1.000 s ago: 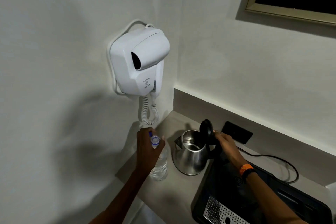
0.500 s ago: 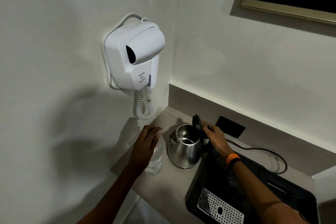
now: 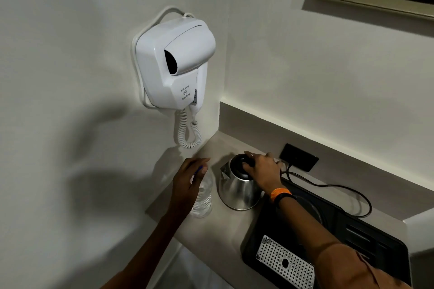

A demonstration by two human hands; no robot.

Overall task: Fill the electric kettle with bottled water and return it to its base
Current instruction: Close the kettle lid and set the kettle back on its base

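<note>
- The kettle (image 3: 237, 189), a steel one with a black lid (image 3: 240, 168), stands on the counter (image 3: 211, 232) near the corner, at about 6 o'clock from the wall-hung hair dryer (image 3: 175, 63); the lid is down, so what it holds cannot be seen.
- The right hand (image 3: 261, 170) lies flat over the lid, fingers spread and pressing on its top, not closed around anything; an orange and black band (image 3: 280, 195) circles the wrist.
- The water bottle (image 3: 203, 197), clear plastic, stands upright just beside the kettle at its 9 o'clock, with clear water visible in its lower body.
- The left hand (image 3: 187, 185) cups the bottle's top from above, fingers curled loosely over the cap end; whether it truly grips cannot be told.
- A black tray (image 3: 352, 237) with a perforated metal grate (image 3: 283, 263) sits at the kettle's 4 o'clock.
- A black cord (image 3: 340, 189) runs along the counter from a dark wall socket (image 3: 299, 157) at the kettle's 2 o'clock.
- The walls are plain and pale; a gold-edged frame (image 3: 366, 0) hangs at the upper right.
</note>
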